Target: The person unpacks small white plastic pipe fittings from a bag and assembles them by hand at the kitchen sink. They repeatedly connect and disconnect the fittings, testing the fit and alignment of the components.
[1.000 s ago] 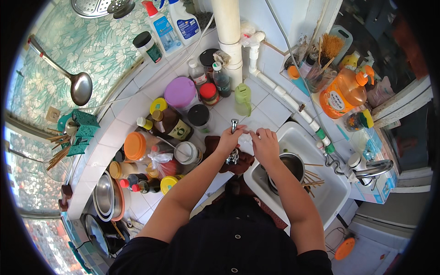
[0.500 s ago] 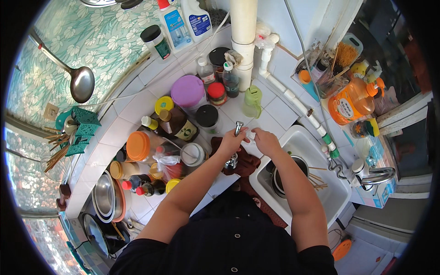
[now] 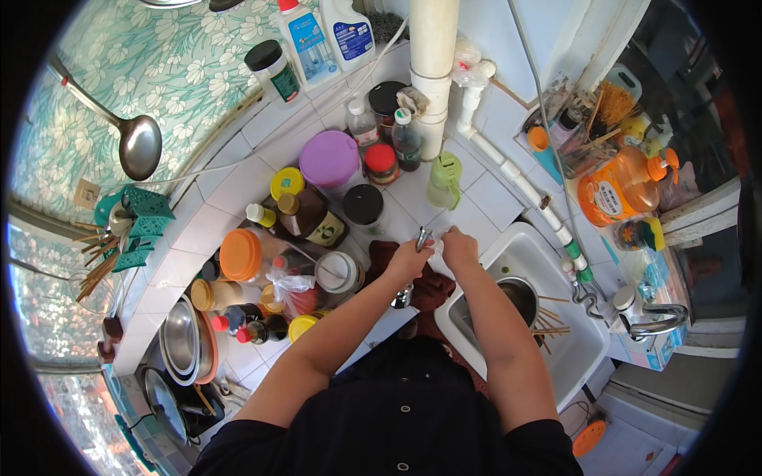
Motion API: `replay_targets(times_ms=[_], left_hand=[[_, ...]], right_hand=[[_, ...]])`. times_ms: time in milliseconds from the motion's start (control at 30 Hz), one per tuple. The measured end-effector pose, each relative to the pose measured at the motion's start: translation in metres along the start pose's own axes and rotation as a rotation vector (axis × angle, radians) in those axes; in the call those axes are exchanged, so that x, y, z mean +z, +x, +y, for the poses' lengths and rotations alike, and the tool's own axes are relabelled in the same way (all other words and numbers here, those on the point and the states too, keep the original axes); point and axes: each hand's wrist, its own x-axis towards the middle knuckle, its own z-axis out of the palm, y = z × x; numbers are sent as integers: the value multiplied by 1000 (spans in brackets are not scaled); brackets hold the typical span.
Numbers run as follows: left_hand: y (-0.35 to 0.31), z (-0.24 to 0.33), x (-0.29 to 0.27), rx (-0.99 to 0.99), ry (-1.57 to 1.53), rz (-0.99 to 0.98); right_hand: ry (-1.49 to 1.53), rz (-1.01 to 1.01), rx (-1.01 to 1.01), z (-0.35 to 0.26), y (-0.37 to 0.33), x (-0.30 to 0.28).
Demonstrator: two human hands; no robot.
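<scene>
My left hand (image 3: 406, 262) is closed around a chrome tap (image 3: 402, 298), whose shiny ends stick out above and below the fist. Close beside it, my right hand (image 3: 460, 252) pinches a thin white strip (image 3: 436, 252), which runs across to the tap's upper end. Under both hands a dark red cloth (image 3: 432, 289) lies on the white tiled counter (image 3: 401, 208). Just right of my right forearm is the white sink (image 3: 583, 361), with a dark pot (image 3: 520, 300) and several wooden chopsticks (image 3: 553, 324) in it.
Jars and bottles crowd the left, among them a purple-lidded tub (image 3: 329, 159) and a brown bottle (image 3: 317, 222). A green pitcher (image 3: 444, 181) stands beyond my hands. A white pipe (image 3: 514, 173) slopes down to the right, towards a curved sink faucet (image 3: 663, 319).
Both hands have shifted slightly right in the picture and drawn closer together. The tap's upper end has tilted to the right. The whole view has moved a little.
</scene>
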Motion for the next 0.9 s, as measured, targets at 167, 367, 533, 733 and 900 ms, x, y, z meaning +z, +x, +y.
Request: replay_targets(times_ms=[167,367,533,733,900], left_hand=[[8,-7,-3,-89,-32,-2],[4,-8,0,-107,25,-58],[11,-15,5,-8,119,-40],[16,-17,5,53,47,26],[18,-15,4,52,94,-1]], right_hand=[[-45,4,33,-8,8,6],[-2,-17,46,-8,11,20],[116,-125,94,-12,9,11],[439,34,17,1,-5,2],[492,-35,-18,-2,-19,-16]])
